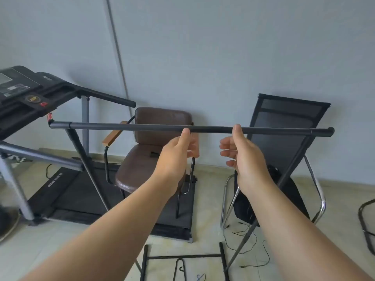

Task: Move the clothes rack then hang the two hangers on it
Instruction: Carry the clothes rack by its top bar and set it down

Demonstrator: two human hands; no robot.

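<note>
The clothes rack's dark top bar [142, 126] runs level across the middle of the view, with slanted legs going down at each end. My left hand [176, 155] is just under the bar near its middle, thumb tip at the bar, fingers apart and not wrapped round it. My right hand [243, 157] is beside it to the right, thumb against the bar, fingers spread below it. A black hanger [180, 267] lies on the floor at the bottom edge. A pale hook [200, 277] shows next to it, mostly cut off.
Behind the bar stand a brown padded chair [154, 155] and a black mesh chair [284, 138] against the wall. A treadmill [36, 92] fills the left. A black frame [182, 256] and loose cables [249, 240] lie on the tiled floor.
</note>
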